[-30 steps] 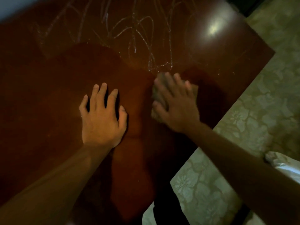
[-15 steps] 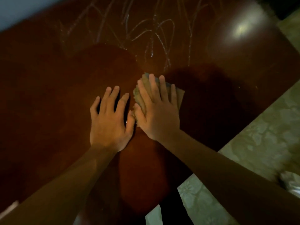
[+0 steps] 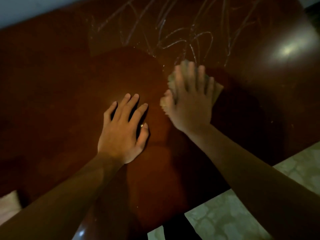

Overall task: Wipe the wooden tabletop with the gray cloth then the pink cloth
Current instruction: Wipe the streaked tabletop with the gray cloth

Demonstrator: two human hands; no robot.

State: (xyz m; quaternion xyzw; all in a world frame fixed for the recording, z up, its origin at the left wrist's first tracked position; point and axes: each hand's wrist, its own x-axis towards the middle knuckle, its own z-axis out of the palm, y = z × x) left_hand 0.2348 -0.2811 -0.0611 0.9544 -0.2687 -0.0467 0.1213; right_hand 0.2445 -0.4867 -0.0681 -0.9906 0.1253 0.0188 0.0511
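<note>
Two hands lie on the dark wooden desk (image 3: 60,94) in the head view, and we read each as doing a separate job. Our right hand (image 3: 188,104) is spread flat on the gray cloth (image 3: 218,91), fingers straight and apart, pressing it to the wood rather than clamping it; the cloth shows only as edges past the fingertips and beside the thumb. We judge the flat palm is there to spread pressure over the whole cloth as it rubs. This hand and the cloth are blurred, so we cannot say how the cloth is folded.

Our left hand (image 3: 123,129) rests just beside it on bare wood, fingers loosely spread and holding nothing. It looks like a brace that steadies us as we lean in.

The cloth sits right at the near edge of the pale scribble marks (image 3: 181,35), which run on toward the far side. We take it that the gray-cloth pass is under way, with most of the marks unwiped.

A pale, soft shape (image 3: 8,203) shows at the lower left edge; we cannot tell whether it is the pink cloth. Patterned floor (image 3: 233,219) lies past the desk's near corner.
</note>
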